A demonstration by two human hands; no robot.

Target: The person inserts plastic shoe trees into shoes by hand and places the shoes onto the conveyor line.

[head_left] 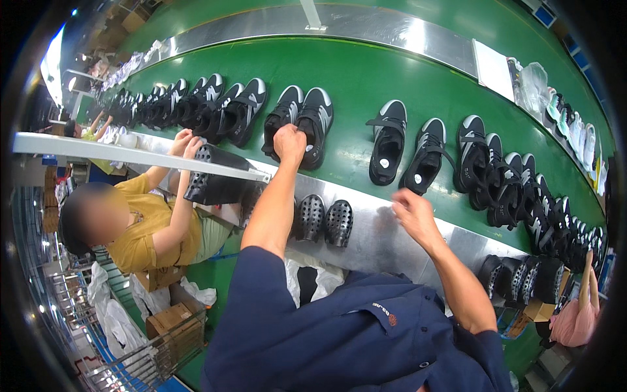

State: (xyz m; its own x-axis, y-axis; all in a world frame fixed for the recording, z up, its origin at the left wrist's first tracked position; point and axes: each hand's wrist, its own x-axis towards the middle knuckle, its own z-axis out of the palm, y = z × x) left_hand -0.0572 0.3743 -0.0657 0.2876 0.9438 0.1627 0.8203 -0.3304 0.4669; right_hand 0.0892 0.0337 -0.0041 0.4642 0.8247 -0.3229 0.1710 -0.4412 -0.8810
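Observation:
My left hand (289,142) is closed over the openings of two black-and-grey sneakers, the left one (288,104) and the right one (316,114). What the fingers pinch there is hidden. Smeared by motion, my right hand (417,214) hovers at the belt's near edge, its fingers partly curled. Just beyond it lies a sneaker (426,151) with its strap hanging loose to the right. Another sneaker (389,138) lies to the left of that one, its strap sticking out left. Both show a white round spot inside.
Rows of similar sneakers line the green belt (356,78) on both sides. Two perforated black shells (338,223) stand on the metal ledge (385,245). A white bar (137,151) crosses at left, near a co-worker in yellow (147,222). More shells (522,277) stand at right.

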